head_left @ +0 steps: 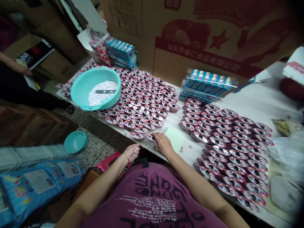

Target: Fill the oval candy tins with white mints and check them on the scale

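Observation:
My left hand [132,153] is closed just off the table's front edge, with a few small white pieces showing between the fingers. My right hand [163,143] rests at the table edge, its fingers on a small oval box [150,137] with a red and white printed top and a dark hole. Many like it stand packed to the left, and another group of oval boxes [223,152] stands to the right. Under and beside my right hand lies a pale green sheet [175,138]. A turquoise basin [78,85] holds a heap of white pieces [102,90] and a dark flat tool [105,91].
Blue packs in clear wrap [206,83] stand behind the boxes, before a large carton [180,41]. More blue packs [121,50] stand back left. Plastic bags [287,158] lie at right. On the floor are a small basin [75,142] and blue bags [40,183]. Another person's hand [23,69] shows at left.

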Tool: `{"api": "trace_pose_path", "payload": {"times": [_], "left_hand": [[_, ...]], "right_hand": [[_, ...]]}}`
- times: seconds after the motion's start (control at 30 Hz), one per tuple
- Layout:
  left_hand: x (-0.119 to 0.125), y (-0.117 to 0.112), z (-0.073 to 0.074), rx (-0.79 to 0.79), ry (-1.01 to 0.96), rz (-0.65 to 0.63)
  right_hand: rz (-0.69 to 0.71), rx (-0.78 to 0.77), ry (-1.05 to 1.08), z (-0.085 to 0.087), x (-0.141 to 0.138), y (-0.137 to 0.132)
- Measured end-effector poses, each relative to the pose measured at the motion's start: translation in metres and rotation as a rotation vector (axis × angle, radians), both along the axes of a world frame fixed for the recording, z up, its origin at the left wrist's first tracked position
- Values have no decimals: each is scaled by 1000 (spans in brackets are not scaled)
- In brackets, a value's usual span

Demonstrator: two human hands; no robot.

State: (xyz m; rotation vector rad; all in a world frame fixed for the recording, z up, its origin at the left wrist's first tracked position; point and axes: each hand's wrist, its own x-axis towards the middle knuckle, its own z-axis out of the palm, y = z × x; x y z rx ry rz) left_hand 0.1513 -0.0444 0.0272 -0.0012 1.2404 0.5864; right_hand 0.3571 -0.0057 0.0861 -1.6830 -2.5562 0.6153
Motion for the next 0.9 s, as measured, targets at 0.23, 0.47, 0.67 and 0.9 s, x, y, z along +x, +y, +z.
{"api": "trace_pose_path", "payload": {"times": [0.23, 0.47, 0.67, 0.9], "left_hand": [[-25, 10, -3, 39, 82, 66], [-31, 33, -1, 85, -9, 65], [-32, 25, 1, 47, -15, 56], [-46, 4, -5, -40, 32, 143]], "right_hand": [[49, 111, 144, 15, -35, -2], [-76, 187, 261, 19, -44, 21], [-491, 285, -83, -1, 45, 71], [-480, 148, -194, -49, 65, 128]]}}
